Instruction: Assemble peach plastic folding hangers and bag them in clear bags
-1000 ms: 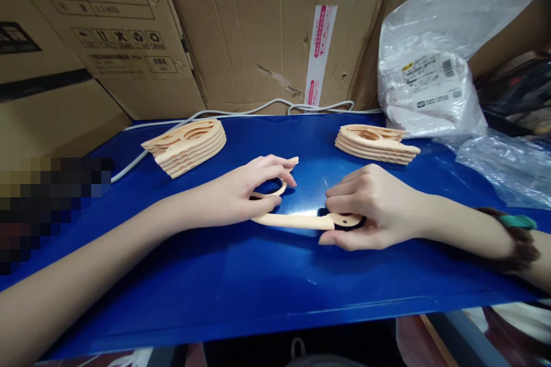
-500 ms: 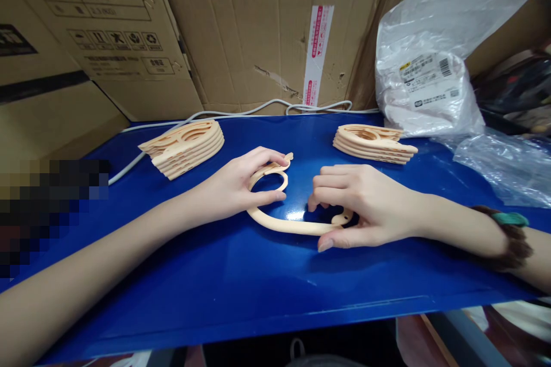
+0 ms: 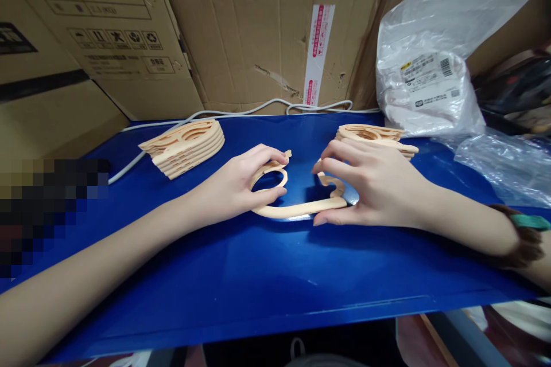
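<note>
A beige plastic folding clothes hanger (image 3: 297, 209) lies between my hands over the blue tabletop. My left hand (image 3: 245, 175) grips its left end, where a round loop shows between thumb and fingers. At the right end, my right hand (image 3: 361, 180) curls round the hanger, thumb by the lower bar and fingertips at a small curved piece (image 3: 333, 184). The palm hides the outermost right part. Behind my left hand sits a stack of similar beige hangers (image 3: 185, 146). Another stack (image 3: 370, 132) stands behind my right hand, which partly covers it.
A large cardboard box (image 3: 249, 51) closes off the back, with another carton (image 3: 120, 69) at the left. A white cable (image 3: 258, 108) runs along the rear edge. Clear plastic packaging (image 3: 430, 80) lies at the back right. The blue tabletop (image 3: 241, 281) ends at the front edge.
My right hand has moved up and away from me, carrying the hanger's right end with it. The curved piece now shows more. My left hand has stayed almost still on the loop end.
</note>
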The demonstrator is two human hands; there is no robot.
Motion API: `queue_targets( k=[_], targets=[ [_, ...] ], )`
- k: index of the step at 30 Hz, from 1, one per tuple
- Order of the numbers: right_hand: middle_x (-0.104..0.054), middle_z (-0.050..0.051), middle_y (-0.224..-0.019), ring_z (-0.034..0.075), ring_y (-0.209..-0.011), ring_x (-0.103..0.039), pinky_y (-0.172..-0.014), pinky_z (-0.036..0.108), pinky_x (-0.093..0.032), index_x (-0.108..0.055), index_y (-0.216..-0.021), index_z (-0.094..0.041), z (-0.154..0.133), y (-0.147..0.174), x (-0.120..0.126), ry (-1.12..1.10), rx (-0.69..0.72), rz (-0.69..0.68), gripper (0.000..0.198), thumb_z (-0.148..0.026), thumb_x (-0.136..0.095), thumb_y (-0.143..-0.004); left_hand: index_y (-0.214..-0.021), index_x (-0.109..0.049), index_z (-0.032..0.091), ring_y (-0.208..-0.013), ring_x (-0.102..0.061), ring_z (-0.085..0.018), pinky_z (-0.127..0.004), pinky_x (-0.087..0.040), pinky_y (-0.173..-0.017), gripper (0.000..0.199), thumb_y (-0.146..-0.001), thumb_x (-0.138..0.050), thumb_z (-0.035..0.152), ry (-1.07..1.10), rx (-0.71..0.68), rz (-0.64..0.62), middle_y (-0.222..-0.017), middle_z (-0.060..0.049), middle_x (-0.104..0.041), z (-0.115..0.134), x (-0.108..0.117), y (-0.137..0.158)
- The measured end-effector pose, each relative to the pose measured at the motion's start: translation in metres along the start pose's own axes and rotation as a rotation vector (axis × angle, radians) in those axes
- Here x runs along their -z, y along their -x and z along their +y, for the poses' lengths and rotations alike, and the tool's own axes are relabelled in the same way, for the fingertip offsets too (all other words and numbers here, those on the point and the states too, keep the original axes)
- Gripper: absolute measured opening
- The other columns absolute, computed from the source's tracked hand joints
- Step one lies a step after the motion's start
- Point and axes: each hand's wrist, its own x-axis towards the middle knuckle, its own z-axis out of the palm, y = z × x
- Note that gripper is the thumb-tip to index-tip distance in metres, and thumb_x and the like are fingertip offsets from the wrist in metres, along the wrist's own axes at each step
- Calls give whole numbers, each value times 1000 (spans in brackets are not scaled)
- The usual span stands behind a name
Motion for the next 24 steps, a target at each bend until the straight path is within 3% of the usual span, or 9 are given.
queue_targets(
  k=[5,16,24],
  targets=[
    [-63,9,-80,23,-74,-58,-69,34,-38,-68,-90,-13,2,-1,0,63,-10,-79,63,-72,-45,-87,-121,-56,19,-122,-55,-19,-31,-43,-104,35,-89,-66,30,-7,7,-5,-128,-6,-59,-1,0,-1],
    [-69,9,-93,20,-80,-58,-72,33,-42,-69,-105,-12,-13,0,-5,-208,181,-104,42,-51,-53,-94,-115,-58,19,-128,-52,-19,-31,-40,-106,27,-93,-62,35,-48,-15,-38,-127,-7,-58,-3,0,-1],
    [-69,9,-104,19,-90,-59,-79,32,-45,-67,-112,-12,-17,0,-6,-379,193,-148,34,-41,-56,-96,-113,-58,20,-129,-50,-22,-34,-40,-106,27,-94,-60,38,-48,11,-59,-127,-7,-59,-1,-1,-1]
  ],
)
